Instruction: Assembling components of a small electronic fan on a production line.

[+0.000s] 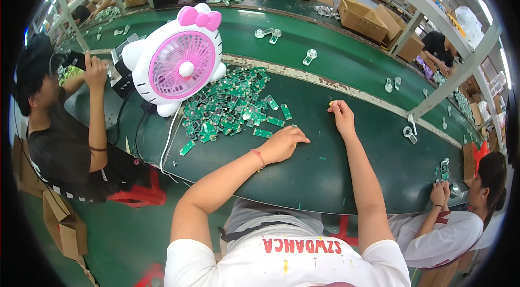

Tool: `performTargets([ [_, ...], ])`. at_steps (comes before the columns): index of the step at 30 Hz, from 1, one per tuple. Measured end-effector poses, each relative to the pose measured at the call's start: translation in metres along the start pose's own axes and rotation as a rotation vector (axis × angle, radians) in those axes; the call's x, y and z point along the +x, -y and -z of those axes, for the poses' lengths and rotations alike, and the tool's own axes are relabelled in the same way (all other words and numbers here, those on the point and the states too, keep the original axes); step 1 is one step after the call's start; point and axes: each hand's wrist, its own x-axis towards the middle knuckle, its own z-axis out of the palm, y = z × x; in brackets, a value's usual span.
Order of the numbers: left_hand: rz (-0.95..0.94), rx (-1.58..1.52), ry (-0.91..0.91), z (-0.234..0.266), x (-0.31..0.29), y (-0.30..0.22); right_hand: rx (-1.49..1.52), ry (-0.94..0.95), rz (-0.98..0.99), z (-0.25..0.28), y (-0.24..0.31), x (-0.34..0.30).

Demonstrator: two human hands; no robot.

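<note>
My left hand (281,144) rests low over the dark green table (336,178), just right of the pile's near edge. Its fingers stretch out to the right, with nothing visible in them. The pile of small green circuit boards (227,104) lies beyond it, and a few loose boards (262,133) sit close to this hand. Farther right, my right hand (343,117) is raised a little, its thumb and fingers pinched together. A tiny yellowish bit (330,104) shows at those fingertips, too small to name.
A white and pink cat-shaped fan (184,62) stands behind the pile, its white cable (169,138) running to the table edge. Beyond a raised rail (303,76), a green conveyor belt (357,65) carries clear plastic parts (309,57). Co-workers sit left and right; cardboard boxes (363,19) stand across the belt.
</note>
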Motion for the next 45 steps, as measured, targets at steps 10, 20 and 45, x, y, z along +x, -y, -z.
performTargets([
  [10, 0.039, 0.031, 0.037, 0.012, 0.01, -0.005, 0.054, 0.015, 0.107, -0.006, -0.002, 0.011],
  [20, 0.068, 0.034, 0.099, 0.005, 0.016, -0.012, 0.006, -0.009, 0.073, 0.005, -0.007, 0.005],
  [45, 0.06, 0.057, 0.115, 0.009, 0.019, -0.022, -0.041, -0.051, 0.169, 0.003, -0.005, 0.005],
])
